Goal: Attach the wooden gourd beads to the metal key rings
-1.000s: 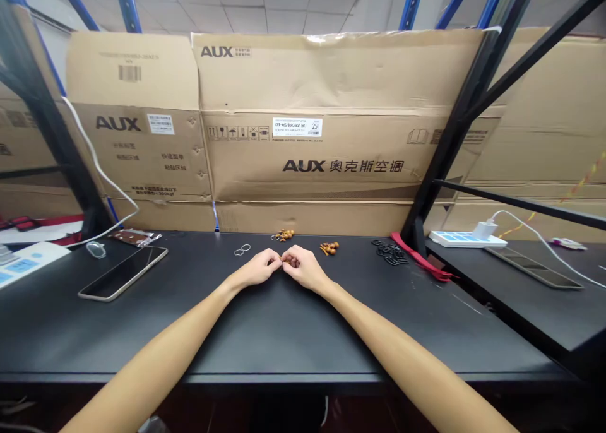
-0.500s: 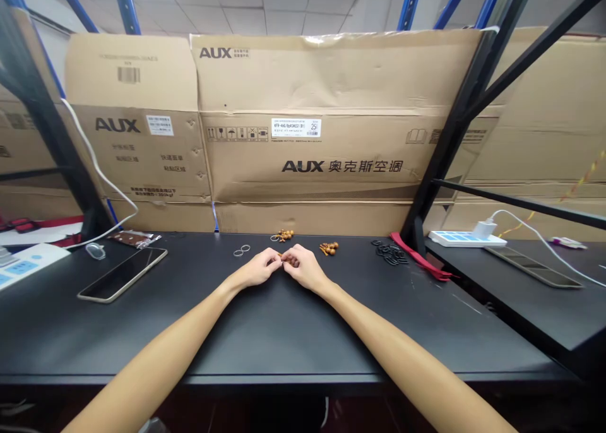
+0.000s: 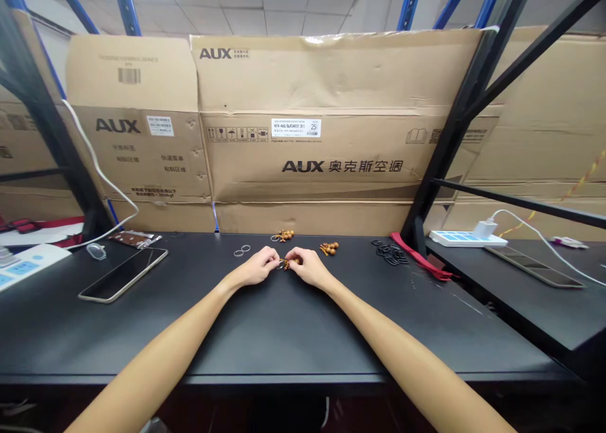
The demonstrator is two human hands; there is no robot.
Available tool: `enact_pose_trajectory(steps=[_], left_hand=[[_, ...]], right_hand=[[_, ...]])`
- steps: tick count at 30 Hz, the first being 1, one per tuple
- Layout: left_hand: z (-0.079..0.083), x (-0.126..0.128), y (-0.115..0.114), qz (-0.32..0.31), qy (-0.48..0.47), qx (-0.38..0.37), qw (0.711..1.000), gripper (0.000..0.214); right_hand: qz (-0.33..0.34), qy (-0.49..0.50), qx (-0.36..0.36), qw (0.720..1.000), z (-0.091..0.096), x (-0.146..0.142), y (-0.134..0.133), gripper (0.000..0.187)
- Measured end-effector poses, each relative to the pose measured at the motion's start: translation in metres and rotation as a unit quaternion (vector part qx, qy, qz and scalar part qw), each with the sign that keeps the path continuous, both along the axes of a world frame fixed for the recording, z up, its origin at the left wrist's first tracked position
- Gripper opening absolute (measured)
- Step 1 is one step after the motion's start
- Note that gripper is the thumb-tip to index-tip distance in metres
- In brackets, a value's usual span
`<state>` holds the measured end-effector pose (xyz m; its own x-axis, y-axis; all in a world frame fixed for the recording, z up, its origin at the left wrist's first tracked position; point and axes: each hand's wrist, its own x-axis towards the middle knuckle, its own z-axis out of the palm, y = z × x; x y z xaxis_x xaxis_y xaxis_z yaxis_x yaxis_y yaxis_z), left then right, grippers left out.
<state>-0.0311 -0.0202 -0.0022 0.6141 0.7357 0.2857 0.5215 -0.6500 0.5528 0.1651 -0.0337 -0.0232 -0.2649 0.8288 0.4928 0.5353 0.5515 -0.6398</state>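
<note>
Close together above the black desk are my left hand [image 3: 260, 266] and my right hand [image 3: 307, 268], both closed in a pinch. Between the fingertips shows a small silver key ring [image 3: 281, 265], with my left fingers at its edge. My right fingers grip a brown beaded pendant [image 3: 286, 264] beside the ring; part of it is hidden by the fingers. Behind the hands lies another brown beaded pendant with a ring [image 3: 285, 235]. To the right sits a small pile of brown beaded pendants [image 3: 329, 249]. Two loose silver key rings [image 3: 242, 250] lie to the left.
A phone [image 3: 124, 275] lies on the left of the desk [image 3: 284, 338]. Black clasps or links [image 3: 391, 253] and a red strap [image 3: 421, 257] are at the right, near a black frame post. Cardboard [image 3: 307, 187] walls off the back. A power strip [image 3: 466, 238] stands further right.
The hands have parted slightly. The ring and brown pendant between the fingertips, mostly covered before, now show.
</note>
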Motion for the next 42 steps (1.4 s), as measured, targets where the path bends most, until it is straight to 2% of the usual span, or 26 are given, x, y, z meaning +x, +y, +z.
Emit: enact_pose_trajectory(steps=[12,19,22,26,30,35,42], left_hand=[[0.003,0.0,-0.002,0.008,-0.004,0.02,1.0,0.019],[0.001,0.001,-0.001,0.004,-0.025,0.004,1.0,0.026],[0.001,0.0,-0.001,0.001,-0.024,0.004,1.0,0.026],[0.002,-0.001,-0.002,-0.001,-0.022,0.019,1.0,0.025],[0.002,0.0,-0.006,-0.009,-0.003,0.067,0.998,0.023],[-0.001,0.003,-0.009,0.01,0.041,0.116,0.992,0.021],[-0.005,0.005,-0.007,0.015,0.044,0.131,0.99,0.02]], right_hand=[[-0.002,-0.053,0.026,0.998,-0.001,-0.002,-0.001,0.009],[0.02,-0.104,0.096,0.99,0.0,-0.005,-0.006,0.007],[0.028,-0.106,0.096,0.989,0.0,-0.006,-0.007,0.005],[-0.008,-0.107,0.065,0.992,-0.002,-0.002,-0.002,0.005],[-0.055,-0.124,0.049,0.99,-0.002,0.004,0.001,0.005],[-0.021,-0.119,0.063,0.991,-0.001,0.001,-0.002,0.007],[0.019,-0.102,0.069,0.992,0.001,-0.002,-0.006,0.007]])
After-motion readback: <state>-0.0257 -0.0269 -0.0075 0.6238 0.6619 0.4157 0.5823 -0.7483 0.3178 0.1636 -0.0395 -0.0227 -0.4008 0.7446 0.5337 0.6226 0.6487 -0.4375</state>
